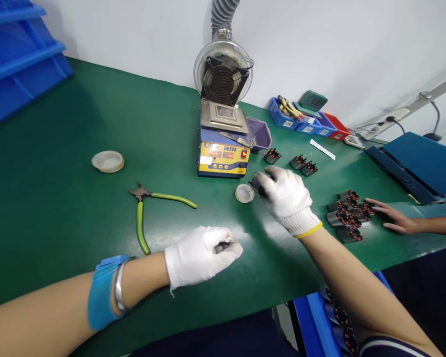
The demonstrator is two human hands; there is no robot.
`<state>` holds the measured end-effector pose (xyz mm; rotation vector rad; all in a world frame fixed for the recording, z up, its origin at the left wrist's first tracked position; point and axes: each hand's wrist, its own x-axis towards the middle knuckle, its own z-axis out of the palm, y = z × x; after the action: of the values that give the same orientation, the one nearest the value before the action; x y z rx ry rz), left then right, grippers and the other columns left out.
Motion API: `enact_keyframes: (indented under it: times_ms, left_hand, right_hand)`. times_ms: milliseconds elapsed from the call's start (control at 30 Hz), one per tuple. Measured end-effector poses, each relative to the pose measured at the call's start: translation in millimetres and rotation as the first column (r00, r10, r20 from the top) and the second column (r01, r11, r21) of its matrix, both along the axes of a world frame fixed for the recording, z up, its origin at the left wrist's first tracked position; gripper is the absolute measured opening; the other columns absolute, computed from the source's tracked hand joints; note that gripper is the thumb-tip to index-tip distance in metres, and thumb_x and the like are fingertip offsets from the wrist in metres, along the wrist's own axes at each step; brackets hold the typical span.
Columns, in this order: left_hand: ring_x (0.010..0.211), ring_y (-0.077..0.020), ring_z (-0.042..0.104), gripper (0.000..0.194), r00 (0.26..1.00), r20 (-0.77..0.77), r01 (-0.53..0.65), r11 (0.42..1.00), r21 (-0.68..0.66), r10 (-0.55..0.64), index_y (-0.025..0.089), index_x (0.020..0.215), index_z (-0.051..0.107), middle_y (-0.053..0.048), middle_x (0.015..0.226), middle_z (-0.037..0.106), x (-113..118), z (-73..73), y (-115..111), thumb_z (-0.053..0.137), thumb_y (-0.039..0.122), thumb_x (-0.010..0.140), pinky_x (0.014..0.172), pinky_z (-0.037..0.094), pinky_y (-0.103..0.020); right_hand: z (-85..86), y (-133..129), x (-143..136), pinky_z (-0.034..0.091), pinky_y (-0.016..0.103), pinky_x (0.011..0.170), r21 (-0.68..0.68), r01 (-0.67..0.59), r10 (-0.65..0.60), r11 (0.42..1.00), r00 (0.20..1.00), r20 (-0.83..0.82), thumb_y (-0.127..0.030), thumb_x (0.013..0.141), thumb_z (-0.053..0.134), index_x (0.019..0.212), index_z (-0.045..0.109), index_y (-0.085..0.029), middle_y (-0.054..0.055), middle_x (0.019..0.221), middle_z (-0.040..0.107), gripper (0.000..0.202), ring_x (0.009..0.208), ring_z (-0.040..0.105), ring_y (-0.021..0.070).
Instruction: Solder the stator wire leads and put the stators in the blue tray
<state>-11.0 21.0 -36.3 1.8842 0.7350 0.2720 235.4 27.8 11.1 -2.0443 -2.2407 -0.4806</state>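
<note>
My right hand (284,196), in a white knit glove, grips a dark motor stator (258,186) tilted on its side. The stator's thin leads point at a small round white dish (244,194); whether they touch its contents I cannot tell. My left hand (204,255), also gloved, rests near the front of the table with fingers curled together. What it may hold is hidden. Left of it lie diagonal cutters (140,194) with green handles, their jaws apart. Just behind the small dish stands a blue and yellow solder pot (223,153) with a lit display.
Stators (271,156) stand behind my right hand, and a group of several more (344,218) sits to the right, beside another person's hand (397,218). A shallow white lid (107,161) lies left. Behind are a fume extractor (223,79), a purple bin (262,134) and blue trays (282,116).
</note>
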Motion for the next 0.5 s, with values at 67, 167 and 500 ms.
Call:
enact_keyframes:
  times_ms: [67,167,500]
  left_hand:
    - [0.070,-0.0168,0.065,0.028,1.000,0.001,0.001,1.000,0.019,-0.001,0.022,0.084,0.071,-0.002,0.080,0.075,0.8,-1.0,0.2,0.056,0.044,0.092,0.066,0.047,-0.028]
    - [0.066,-0.0161,0.064,0.027,1.000,-0.004,0.001,0.999,0.040,-0.001,0.021,0.081,0.070,-0.002,0.077,0.074,1.8,-1.4,0.3,0.057,0.043,0.091,0.063,0.046,-0.027]
    - [0.066,-0.0161,0.062,0.034,1.000,-0.002,0.011,1.000,-0.023,-0.011,0.020,0.086,0.070,-0.004,0.080,0.075,-1.0,-2.9,3.1,0.053,0.049,0.086,0.065,0.045,-0.028]
  right_hand:
    - [15.8,13.5,4.6,0.050,0.046,0.086,0.102,-0.035,0.031,0.994,0.999,0.045,-0.027,0.092,0.057,0.127,0.067,-0.022,0.015,0.130,0.064,0.037,0.103,0.062,0.0291]
    - [53.5,55.8,-0.7,0.050,0.052,0.095,0.228,-0.030,0.006,0.973,0.995,0.104,-0.025,0.085,0.066,0.136,0.061,-0.020,0.015,0.134,0.059,0.051,0.115,0.058,0.0340]
    - [90.2,188.1,-57.3,0.048,0.058,0.102,0.019,0.159,-0.160,0.987,0.985,0.071,-0.014,0.095,0.055,0.132,0.061,-0.012,0.016,0.133,0.055,0.038,0.130,0.054,0.0379]
